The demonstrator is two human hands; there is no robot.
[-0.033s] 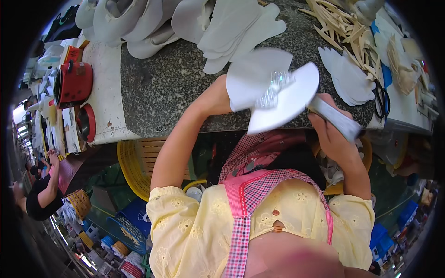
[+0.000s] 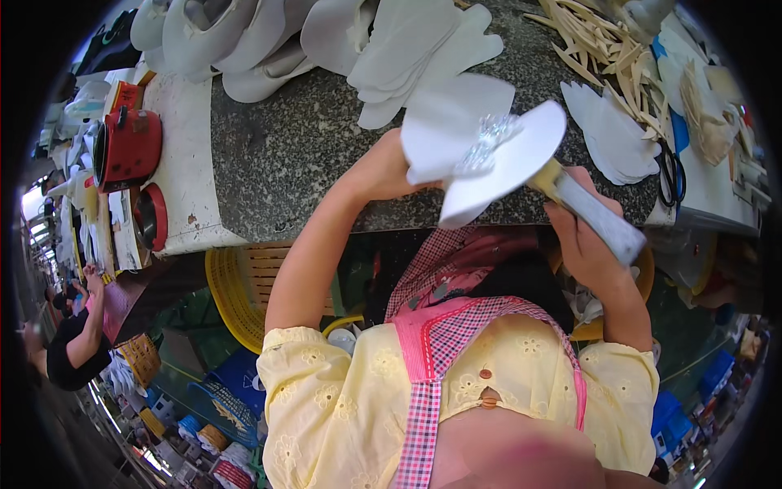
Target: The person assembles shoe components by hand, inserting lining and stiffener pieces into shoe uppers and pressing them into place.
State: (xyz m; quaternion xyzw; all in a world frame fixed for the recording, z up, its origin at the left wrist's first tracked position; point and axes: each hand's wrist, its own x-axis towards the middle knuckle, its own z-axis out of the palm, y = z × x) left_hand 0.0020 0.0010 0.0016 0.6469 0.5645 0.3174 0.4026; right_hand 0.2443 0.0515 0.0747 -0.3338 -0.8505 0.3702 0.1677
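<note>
One white piece [image 2: 517, 167], two flaps with a shiny ornament [image 2: 485, 148] between, held up over the worktop's near edge, not laid down. Left hand [image 2: 389, 171] grips its left edge, some fingers behind; the edge hold likely keeps the ornament clear. Right hand [image 2: 582, 244] wrapped around the handle of a tool [image 2: 599, 218], probably for control; the tool's yellowish end points at the right flap. Far end hidden, so can't tell tool type or whether it touches.

Worktop [image 2: 277, 163] is dark speckled stone, pale at left. Insoles [image 2: 407, 49] fanned just beyond the piece, presumably for easy pick-up. Cutouts [image 2: 607, 134] stacked on the right hand's side, cream strips [image 2: 599, 49] heaped loosely beyond. Slippers [image 2: 236, 41] piled far left, well away from both hands, likely to leave elbow room. Red pot [image 2: 134, 147] off at left. Yellow basket [image 2: 224, 301] below the near edge.
</note>
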